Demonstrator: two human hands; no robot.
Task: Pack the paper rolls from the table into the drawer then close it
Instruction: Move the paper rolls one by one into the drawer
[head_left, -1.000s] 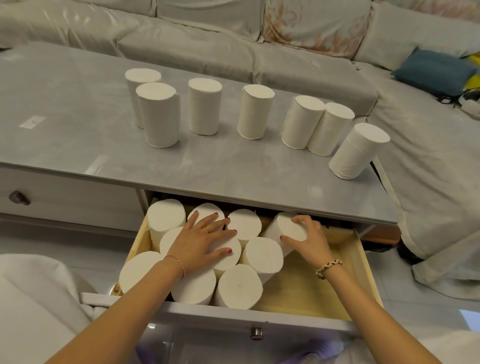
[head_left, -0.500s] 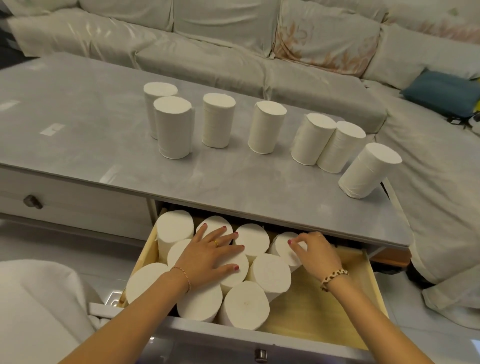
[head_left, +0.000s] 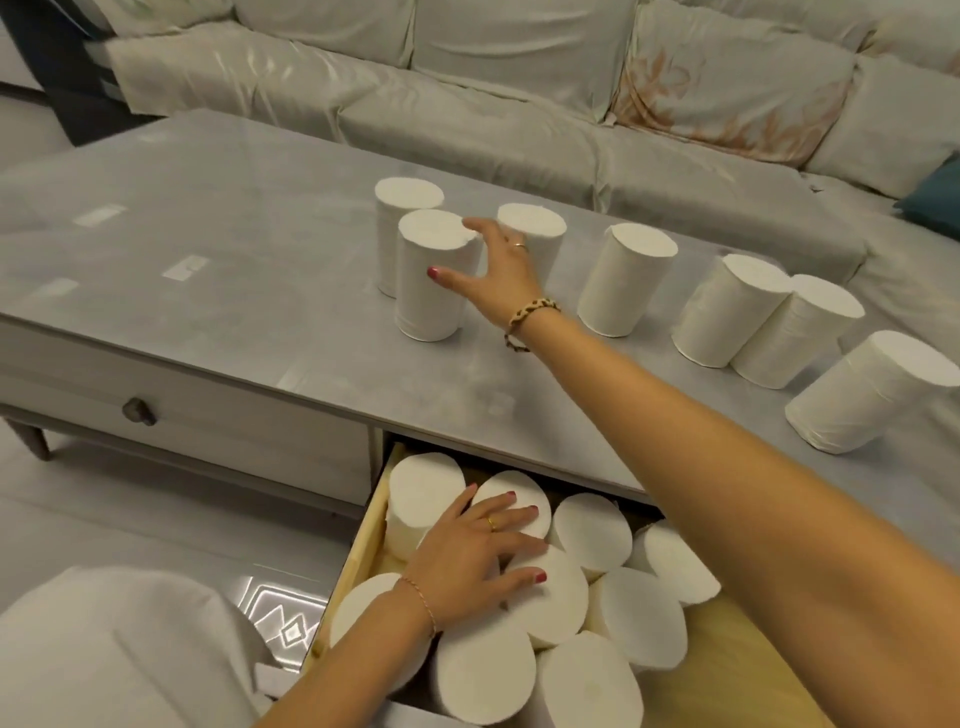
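Several white paper rolls stand on the grey table (head_left: 234, 312). My right hand (head_left: 493, 265) reaches across to the front left roll (head_left: 423, 306), thumb on its side and fingers round its top edge. That roll stands upright on the table. More rolls stand to the right, one in the middle (head_left: 623, 280) and one near the right edge (head_left: 872, 395). The open wooden drawer (head_left: 363, 545) below holds several packed rolls (head_left: 639, 618). My left hand (head_left: 467, 566) lies flat on top of them, fingers straight.
A closed drawer with a dark knob (head_left: 139, 411) is to the left of the open one. A pale sofa (head_left: 467, 104) runs behind and to the right of the table, with a blue cushion (head_left: 935, 197) on it. White cloth (head_left: 104, 649) lies at lower left.
My right hand has left the rolls in the drawer and moved up and left onto a roll on the table. The left hand stays on the drawer's rolls.
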